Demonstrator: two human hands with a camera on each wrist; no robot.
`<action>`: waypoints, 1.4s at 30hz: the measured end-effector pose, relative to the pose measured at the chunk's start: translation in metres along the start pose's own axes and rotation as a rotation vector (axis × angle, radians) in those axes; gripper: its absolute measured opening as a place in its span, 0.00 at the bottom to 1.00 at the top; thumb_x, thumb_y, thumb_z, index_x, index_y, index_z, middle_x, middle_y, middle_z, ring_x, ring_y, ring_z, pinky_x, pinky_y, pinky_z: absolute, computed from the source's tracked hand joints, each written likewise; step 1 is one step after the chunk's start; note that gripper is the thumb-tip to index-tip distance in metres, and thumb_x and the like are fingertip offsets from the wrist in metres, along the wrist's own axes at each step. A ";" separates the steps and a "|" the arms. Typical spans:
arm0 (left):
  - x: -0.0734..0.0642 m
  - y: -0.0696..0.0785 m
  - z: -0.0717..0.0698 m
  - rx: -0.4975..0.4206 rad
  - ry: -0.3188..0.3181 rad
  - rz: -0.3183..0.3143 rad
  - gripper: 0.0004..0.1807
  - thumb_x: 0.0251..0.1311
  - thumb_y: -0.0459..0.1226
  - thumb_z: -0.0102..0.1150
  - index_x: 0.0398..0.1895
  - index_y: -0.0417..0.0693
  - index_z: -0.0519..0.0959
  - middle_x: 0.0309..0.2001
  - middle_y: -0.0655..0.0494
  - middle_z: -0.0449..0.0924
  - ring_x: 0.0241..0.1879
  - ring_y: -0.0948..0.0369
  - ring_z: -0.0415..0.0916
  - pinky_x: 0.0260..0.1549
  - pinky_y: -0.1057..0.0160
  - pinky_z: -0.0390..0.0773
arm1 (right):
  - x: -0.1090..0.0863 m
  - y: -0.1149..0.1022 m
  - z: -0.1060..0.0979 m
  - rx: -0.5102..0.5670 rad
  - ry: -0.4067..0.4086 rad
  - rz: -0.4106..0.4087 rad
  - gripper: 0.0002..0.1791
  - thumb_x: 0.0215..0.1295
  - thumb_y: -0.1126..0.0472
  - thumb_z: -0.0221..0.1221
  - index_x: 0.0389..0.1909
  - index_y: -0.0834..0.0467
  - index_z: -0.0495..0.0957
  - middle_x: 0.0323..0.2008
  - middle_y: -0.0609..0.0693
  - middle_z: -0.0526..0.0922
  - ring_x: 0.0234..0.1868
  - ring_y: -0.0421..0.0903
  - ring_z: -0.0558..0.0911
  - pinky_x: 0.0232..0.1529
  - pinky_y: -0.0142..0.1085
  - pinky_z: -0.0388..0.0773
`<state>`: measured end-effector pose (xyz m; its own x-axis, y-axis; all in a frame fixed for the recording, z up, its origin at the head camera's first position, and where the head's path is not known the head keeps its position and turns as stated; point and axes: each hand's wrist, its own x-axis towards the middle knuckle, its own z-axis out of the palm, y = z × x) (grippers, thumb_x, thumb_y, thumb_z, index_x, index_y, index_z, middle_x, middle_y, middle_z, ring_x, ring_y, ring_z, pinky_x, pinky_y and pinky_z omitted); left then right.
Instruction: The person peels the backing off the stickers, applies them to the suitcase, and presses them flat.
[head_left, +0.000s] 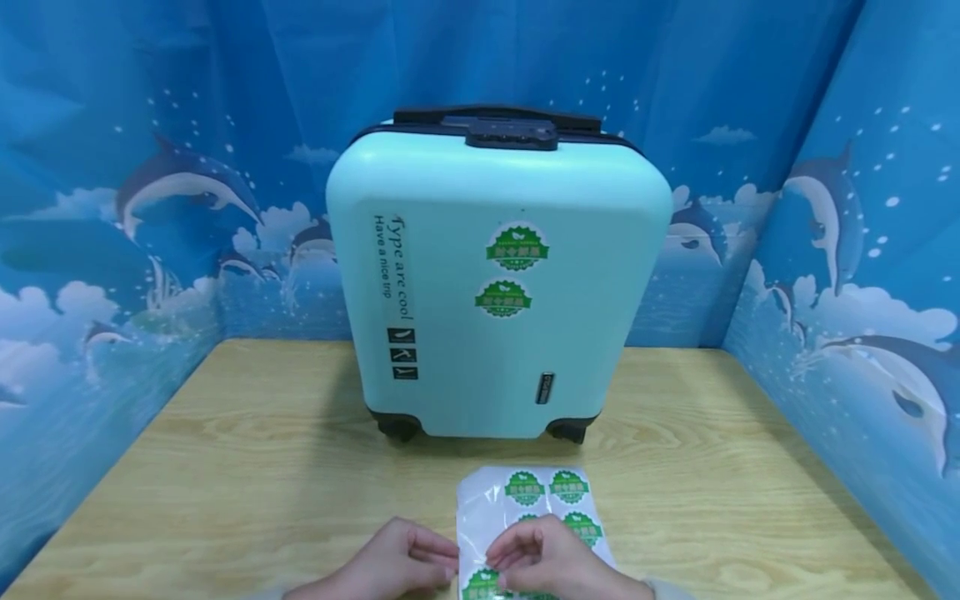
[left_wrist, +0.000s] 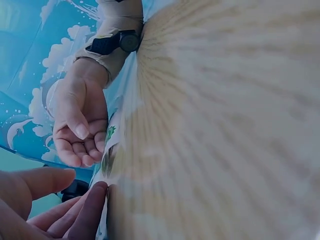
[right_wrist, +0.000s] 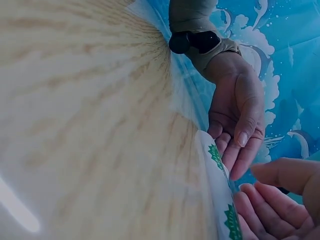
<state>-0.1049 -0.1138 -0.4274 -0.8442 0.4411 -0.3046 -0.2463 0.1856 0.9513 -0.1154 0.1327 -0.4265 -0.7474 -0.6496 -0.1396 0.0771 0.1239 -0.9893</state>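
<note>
A white sheet of round green stickers (head_left: pixel 480 512) lies flat on the table in front of a mint-green suitcase (head_left: pixel 450 275). Beside the sheet's left edge is my left hand (head_left: pixel 397 558), fingertips at the edge and thumb held apart from them in the left wrist view. My right hand (head_left: pixel 551 558) hovers over the sheet's lower part, close to a green sticker (head_left: pixel 480 586). Between its thumb and loosely bent fingers a gap shows in the right wrist view, with nothing seen held. The right hand hides part of the sheet and some stickers.
Two green stickers, an upper one (head_left: pixel 517 248) and a lower one (head_left: pixel 503 298), sit on the suitcase front. The suitcase stands upright on the wooden table (head_left: pixel 247 467). A blue dolphin-print curtain (head_left: pixel 285 100) encloses the back and sides.
</note>
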 end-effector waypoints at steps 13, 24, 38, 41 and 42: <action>0.013 -0.006 0.010 -0.006 0.019 0.070 0.14 0.49 0.26 0.64 0.42 0.34 0.80 0.34 0.46 0.85 0.36 0.58 0.83 0.38 0.66 0.81 | 0.001 0.003 0.000 -0.018 0.043 0.006 0.13 0.53 0.69 0.64 0.40 0.68 0.80 0.37 0.58 0.84 0.38 0.43 0.82 0.39 0.27 0.79; 0.024 -0.010 0.015 -0.038 0.058 0.144 0.08 0.48 0.22 0.62 0.34 0.30 0.78 0.25 0.49 0.81 0.24 0.63 0.79 0.24 0.66 0.82 | 0.005 0.004 -0.002 -0.028 0.059 0.027 0.13 0.53 0.70 0.64 0.40 0.69 0.79 0.37 0.58 0.84 0.37 0.42 0.83 0.38 0.28 0.80; 0.023 -0.008 0.015 -0.077 0.106 0.158 0.09 0.50 0.25 0.61 0.36 0.30 0.79 0.28 0.47 0.81 0.26 0.63 0.77 0.26 0.68 0.81 | 0.001 -0.003 -0.002 -0.070 0.063 -0.020 0.12 0.56 0.68 0.62 0.41 0.67 0.80 0.37 0.58 0.84 0.38 0.41 0.82 0.40 0.26 0.79; 0.023 -0.005 0.014 -0.117 0.119 0.133 0.11 0.51 0.26 0.61 0.40 0.32 0.80 0.30 0.47 0.81 0.27 0.63 0.77 0.27 0.68 0.81 | 0.000 -0.006 -0.003 -0.109 0.085 -0.048 0.11 0.57 0.67 0.62 0.41 0.66 0.80 0.37 0.56 0.84 0.37 0.40 0.82 0.40 0.26 0.79; 0.023 -0.004 0.014 -0.122 0.121 0.124 0.11 0.52 0.26 0.61 0.41 0.33 0.80 0.31 0.47 0.82 0.27 0.63 0.77 0.27 0.67 0.81 | 0.000 -0.007 -0.003 -0.126 0.093 -0.056 0.11 0.57 0.67 0.62 0.40 0.66 0.81 0.37 0.56 0.84 0.37 0.40 0.82 0.40 0.27 0.79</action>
<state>-0.1171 -0.0919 -0.4387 -0.9209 0.3438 -0.1836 -0.1862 0.0258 0.9822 -0.1175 0.1339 -0.4191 -0.8064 -0.5867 -0.0741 -0.0455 0.1865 -0.9814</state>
